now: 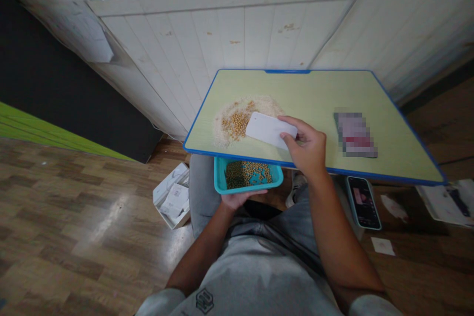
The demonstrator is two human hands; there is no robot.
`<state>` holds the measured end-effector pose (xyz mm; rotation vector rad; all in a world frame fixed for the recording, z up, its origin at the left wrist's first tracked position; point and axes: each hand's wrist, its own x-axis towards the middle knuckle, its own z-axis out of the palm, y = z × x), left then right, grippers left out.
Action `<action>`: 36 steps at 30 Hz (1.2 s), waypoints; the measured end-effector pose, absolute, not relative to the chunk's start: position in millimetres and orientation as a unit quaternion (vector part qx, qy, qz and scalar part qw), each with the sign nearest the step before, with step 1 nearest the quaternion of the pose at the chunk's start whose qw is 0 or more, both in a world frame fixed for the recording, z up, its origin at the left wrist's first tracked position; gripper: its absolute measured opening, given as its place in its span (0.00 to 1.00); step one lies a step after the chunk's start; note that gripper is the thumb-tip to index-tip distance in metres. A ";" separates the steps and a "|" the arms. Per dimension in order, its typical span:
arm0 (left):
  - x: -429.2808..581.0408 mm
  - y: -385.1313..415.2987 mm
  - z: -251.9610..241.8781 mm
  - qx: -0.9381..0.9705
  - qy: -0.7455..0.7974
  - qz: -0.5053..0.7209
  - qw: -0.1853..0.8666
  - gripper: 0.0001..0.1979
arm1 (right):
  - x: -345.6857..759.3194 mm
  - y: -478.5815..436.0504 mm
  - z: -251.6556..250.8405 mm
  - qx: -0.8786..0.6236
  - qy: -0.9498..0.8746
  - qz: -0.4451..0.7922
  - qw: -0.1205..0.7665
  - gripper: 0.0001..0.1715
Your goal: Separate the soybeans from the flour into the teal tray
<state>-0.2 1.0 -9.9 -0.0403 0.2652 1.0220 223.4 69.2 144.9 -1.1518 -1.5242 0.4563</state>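
Note:
My right hand (307,145) pinches the right end of a flat white card-like plate (269,128) above the table. The plate's far end reaches the edge of a pile of yellow soybeans (237,122), which lie among pale grains like rice (269,104) on the tabletop. Below the table's front edge, my left hand (239,199) is closed on the near side of a turquoise plastic tub (218,182) and bears it from beneath. Many soybeans (246,170) cover most of the tub's bottom; part of its far side is hidden by the table.
The small table (314,91) has a yellow-green top and blue rim. On its right lies a blurred-out rectangular item (355,134). A phone (364,202) rests to the right below the table. An open white box (172,196) stands on the wooden floor at left.

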 end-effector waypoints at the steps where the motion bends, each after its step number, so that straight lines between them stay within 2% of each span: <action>1: -0.3 1.0 -10.2 -0.020 0.123 0.487 0.864 0.38 | 223.3 69.2 145.2 -0.485 -0.645 0.193 0.557 0.23; 36: -2.7 2.8 -12.7 -0.026 0.100 0.484 0.869 0.41 | 222.1 68.5 148.0 -0.485 -0.654 0.176 0.553 0.23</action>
